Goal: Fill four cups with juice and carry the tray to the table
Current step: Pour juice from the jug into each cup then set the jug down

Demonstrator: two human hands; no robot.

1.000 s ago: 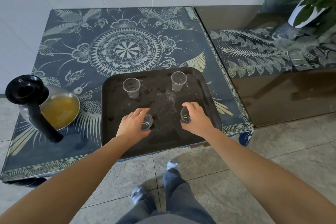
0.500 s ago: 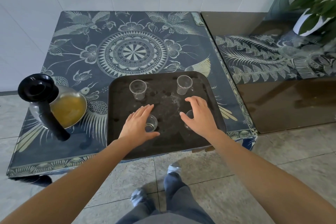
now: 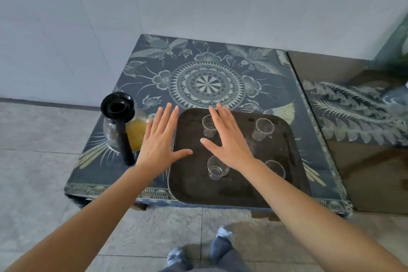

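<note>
A dark tray (image 3: 287, 172) lies on the near right part of a low patterned table (image 3: 207, 62). Several clear empty cups stand on it: far left (image 3: 207, 127), far right (image 3: 262, 129), near left (image 3: 216, 169) and near right (image 3: 276, 168), the last partly hidden by my right forearm. A glass jug of orange juice (image 3: 134, 134) with a black lid and handle stands left of the tray. My left hand (image 3: 160, 141) hovers flat and open between jug and tray. My right hand (image 3: 228, 139) hovers flat and open over the tray's left half.
A second, glossy brown table (image 3: 364, 161) with a fern pattern adjoins on the right. A white tiled wall (image 3: 198, 0) stands behind both tables. Grey floor tiles (image 3: 37, 161) lie to the left and in front, where my feet show.
Both hands let go of the two near cups, lifted, and spread flat; they now sit further left. The view shifted left and up, so table and tray appear further right.
</note>
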